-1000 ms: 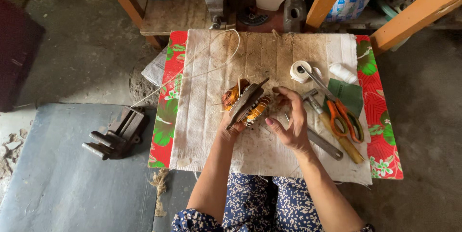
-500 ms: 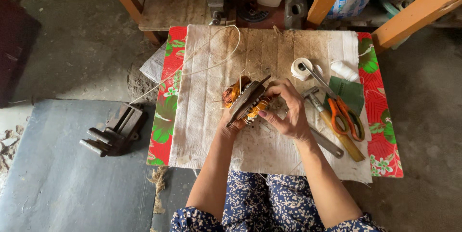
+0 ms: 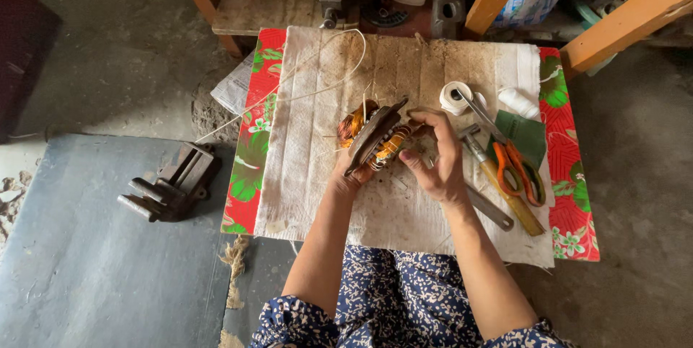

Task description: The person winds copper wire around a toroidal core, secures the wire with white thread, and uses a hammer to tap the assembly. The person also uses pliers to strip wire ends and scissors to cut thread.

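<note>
- On the floor to your far left, the small metal vise (image 3: 170,190) lies on the grey mat (image 3: 86,261), well apart from the work. It sits in the same place as a second ago.
- The white cord (image 3: 317,77) loops across the pale cloth (image 3: 310,175) that covers the low worktop (image 3: 249,167), running off its left edge. It has not shifted.
- Your left hand (image 3: 349,175) cups the motor stator (image 3: 375,137) from below, holding it tilted above the middle of the cloth. That grip is unchanged from the earlier views.
- The stator, a dark metal core with orange-copper windings bulging at both ends, is at the centre of the worktop, raised between your two hands rather than resting flat.
- Your right hand (image 3: 437,157) is what has moved: a second ago it sat slightly further off to the right; now its fingers curl over the right end of the stator, thumb and fingertips pinching at the windings. Exactly what they pinch is too small to tell.
- That closing-in suggests you are in the middle of working the coil end, with both hands occupied and no tool taken up.
- Just right of your right hand lie the white tape roll (image 3: 456,97), a hammer (image 3: 505,189), orange-handled scissors (image 3: 516,171) and a green sheet (image 3: 523,135), all untouched and where they were before.
</note>
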